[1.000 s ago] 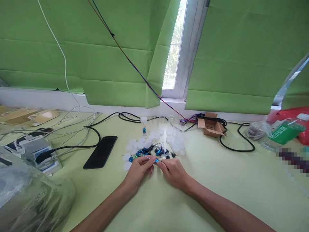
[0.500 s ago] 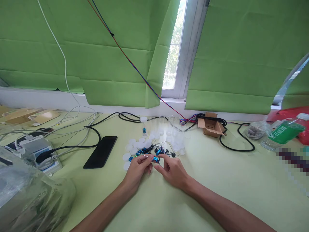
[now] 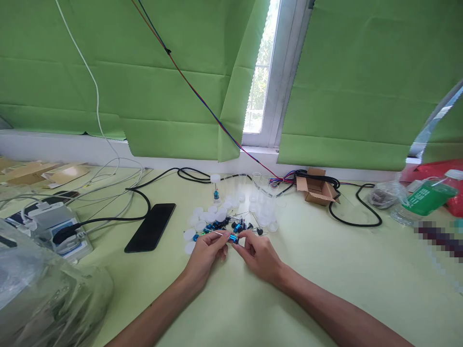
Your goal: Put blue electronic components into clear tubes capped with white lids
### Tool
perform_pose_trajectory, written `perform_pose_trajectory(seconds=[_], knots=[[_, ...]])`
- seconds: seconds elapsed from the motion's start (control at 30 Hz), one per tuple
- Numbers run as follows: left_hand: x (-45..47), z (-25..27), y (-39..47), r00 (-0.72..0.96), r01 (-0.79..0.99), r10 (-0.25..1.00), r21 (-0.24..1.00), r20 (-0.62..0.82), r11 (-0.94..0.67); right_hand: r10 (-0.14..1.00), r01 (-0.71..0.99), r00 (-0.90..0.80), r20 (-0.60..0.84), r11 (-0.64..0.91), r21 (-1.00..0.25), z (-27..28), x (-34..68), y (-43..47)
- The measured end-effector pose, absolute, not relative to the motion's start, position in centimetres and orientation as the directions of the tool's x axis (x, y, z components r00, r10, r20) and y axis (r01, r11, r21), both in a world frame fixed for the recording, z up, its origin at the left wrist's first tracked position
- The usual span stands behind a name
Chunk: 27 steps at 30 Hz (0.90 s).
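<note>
Between the thumb and fingers of my left hand (image 3: 208, 248) is a small shiny blue cylinder (image 3: 234, 237) with a thin metal rod sticking out to the left. My right hand (image 3: 262, 255) pinches its dark right end with thumb and forefinger. Just beyond my hands lies a pile of similar blue and black pieces (image 3: 237, 226) with thin rods. Round white caps (image 3: 200, 225) are scattered to the left of the pile. A clear tube with a white cap (image 3: 215, 179) stands behind it, a blue piece inside.
Several clear tubes (image 3: 255, 185) stand at the back, near an open cardboard box (image 3: 314, 188) and black cables. A black phone (image 3: 150, 227) lies left, beside a power strip (image 3: 74, 236) and a plastic bag (image 3: 47, 289). A green-labelled bottle (image 3: 427, 197) lies at the right.
My right thumb has moved up and closed against the end of the blue cylinder. My left hand has barely moved.
</note>
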<state>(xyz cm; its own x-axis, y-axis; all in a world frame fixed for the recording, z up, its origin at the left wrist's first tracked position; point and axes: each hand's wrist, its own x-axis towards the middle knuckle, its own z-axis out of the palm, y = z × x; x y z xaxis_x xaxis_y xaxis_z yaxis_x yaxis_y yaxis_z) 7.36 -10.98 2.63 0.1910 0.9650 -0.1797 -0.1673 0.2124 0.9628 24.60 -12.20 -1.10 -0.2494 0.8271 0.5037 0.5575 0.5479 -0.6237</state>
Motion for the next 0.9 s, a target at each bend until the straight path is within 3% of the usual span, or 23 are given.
perform_pose_trajectory(seconds=[0.73,0.9], knots=[[7.16,1.96,-10.83,0.249,-0.142,0.951,0.964,-0.185,0.225,0.817,0.617,-0.295,0.494,0.558,-0.555,-0.19,24.49,-12.25],[7.11,1.94,-10.78,0.247,-0.162,0.952,0.961,-0.179,0.223,0.837,0.607,-0.267,0.478,0.531,-0.591,-0.24,24.47,-12.25]])
